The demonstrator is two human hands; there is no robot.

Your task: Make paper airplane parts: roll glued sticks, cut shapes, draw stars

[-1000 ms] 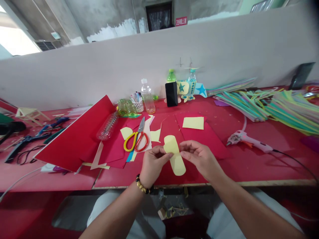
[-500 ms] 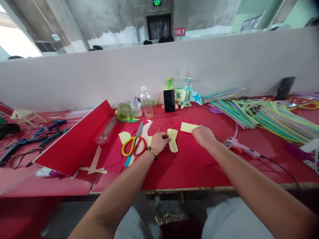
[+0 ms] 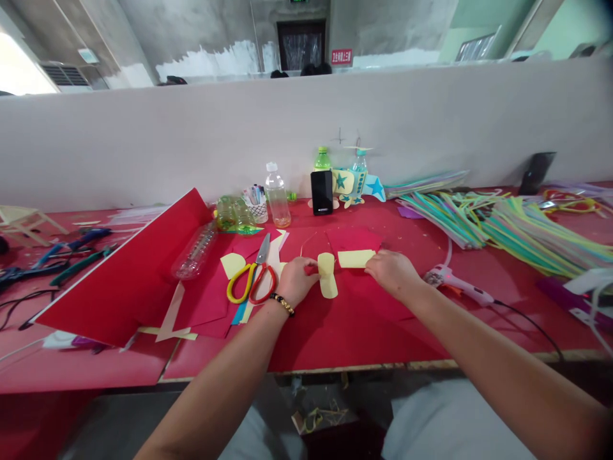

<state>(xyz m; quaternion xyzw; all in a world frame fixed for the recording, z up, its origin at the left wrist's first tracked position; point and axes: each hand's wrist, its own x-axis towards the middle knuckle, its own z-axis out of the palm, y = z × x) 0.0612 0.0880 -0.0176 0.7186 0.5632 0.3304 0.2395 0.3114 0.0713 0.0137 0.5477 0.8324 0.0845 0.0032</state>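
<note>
White-capped bottle (image 3: 278,199) beside pen cup (image 3: 258,213)

Between the left hand (image 3: 299,281) and right hand (image 3: 393,271) are a paper cutout (image 3: 327,276) and paper strip (image 3: 354,259), with scissors (image 3: 258,260) left of both hands, glue gun (image 3: 467,287) right, phone (image 3: 322,193) beyond.

We see a soft, rather even light over the red bench (image 3: 306,351), and the yellow paper strip (image 3: 355,259) reflects it brightly. Beyond the far left corner of the bench, a white opening (image 3: 22,67) is too bright and loses its detail. Below the front edge it is dim. We find soft shadow beside the right forearm (image 3: 483,345). The wide lens stretches both ends of the bench, where small details become blurred.
</note>
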